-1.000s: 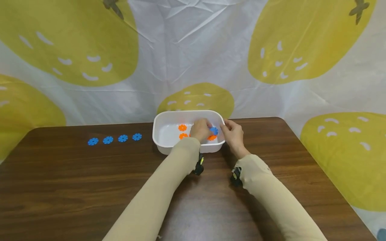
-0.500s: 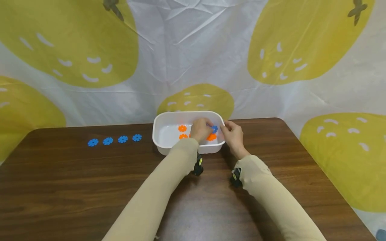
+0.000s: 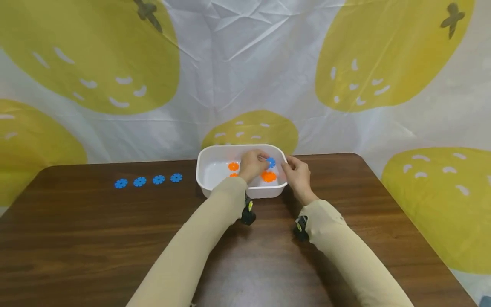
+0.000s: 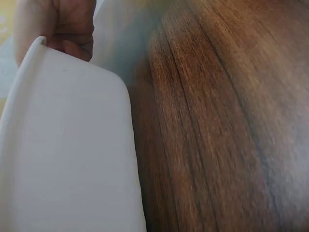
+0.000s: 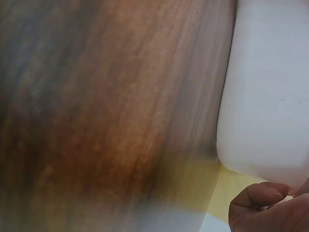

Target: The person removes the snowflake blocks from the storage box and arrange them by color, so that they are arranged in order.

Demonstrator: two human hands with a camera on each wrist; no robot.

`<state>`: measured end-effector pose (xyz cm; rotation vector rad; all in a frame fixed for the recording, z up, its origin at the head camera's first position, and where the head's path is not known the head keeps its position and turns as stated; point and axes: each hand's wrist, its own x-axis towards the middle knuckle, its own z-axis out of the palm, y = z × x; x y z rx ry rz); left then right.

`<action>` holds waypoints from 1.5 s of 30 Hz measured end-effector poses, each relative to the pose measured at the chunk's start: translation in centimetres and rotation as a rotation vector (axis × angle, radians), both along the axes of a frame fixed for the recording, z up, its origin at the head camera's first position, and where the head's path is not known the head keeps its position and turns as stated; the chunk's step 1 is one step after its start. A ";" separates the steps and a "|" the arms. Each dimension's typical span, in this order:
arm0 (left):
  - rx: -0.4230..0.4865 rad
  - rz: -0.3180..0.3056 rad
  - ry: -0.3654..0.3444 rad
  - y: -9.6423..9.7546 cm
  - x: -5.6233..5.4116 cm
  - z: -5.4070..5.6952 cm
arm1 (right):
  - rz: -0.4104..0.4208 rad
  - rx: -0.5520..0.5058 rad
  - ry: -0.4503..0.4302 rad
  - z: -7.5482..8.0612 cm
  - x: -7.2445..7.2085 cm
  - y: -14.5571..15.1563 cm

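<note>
A white plastic basin [image 3: 215, 148] stands at the back of the wooden table. My left hand [image 3: 251, 166] reaches into it, pinching a blue notched disc [image 3: 271, 162] near the right wall; its fingertips are partly hidden. Below that disc lies an orange notched disc [image 3: 269, 177]. More orange discs [image 3: 233, 166] lie left of the hand, one partly covered. My right hand [image 3: 298, 175] grips the basin's right end at the rim. That same right hand [image 4: 58, 29] shows beyond the basin wall in the left wrist view, and its curled thumb appears in the right wrist view [image 5: 270, 208].
Several blue notched discs [image 3: 140, 181] lie in a row on the table [image 3: 96, 238], left of the basin. A patterned cloth [image 3: 238, 85] hangs right behind the table's back edge.
The blue disc at my left fingertips has risen slightly within the basin. My left hand has shifted a little left, uncovering more of the orange disc below. The right hand stays at the rim.
</note>
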<state>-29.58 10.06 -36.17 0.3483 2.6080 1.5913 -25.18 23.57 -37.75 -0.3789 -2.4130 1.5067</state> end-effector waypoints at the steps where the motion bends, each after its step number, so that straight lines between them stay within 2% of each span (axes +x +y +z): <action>1: 0.008 0.002 -0.002 -0.1 0.1 0.1 | 0.000 0.003 0.002 0.0 0.0 0.0; 9: 0.060 0.016 -0.021 -1.5 0.3 0.5 | 0.000 -0.002 -0.006 0.1 0.0 -0.1; 20: 0.181 0.024 -0.102 -3.2 0.7 1.2 | 0.005 -0.026 -0.026 0.0 -0.2 0.1; 25: 0.199 0.045 -0.118 -3.7 0.8 1.4 | 0.006 -0.018 -0.029 -0.1 -0.3 0.1; 30: 0.213 0.036 -0.140 -4.2 1.1 1.6 | 0.007 -0.016 -0.030 -0.1 -0.2 0.1; 37: 0.183 0.043 -0.169 -5.2 1.3 2.1 | 0.018 -0.020 -0.032 -0.1 -0.3 0.1; 45: 0.242 0.043 -0.170 -6.7 1.3 2.1 | 0.017 -0.024 -0.042 -0.2 -0.5 0.2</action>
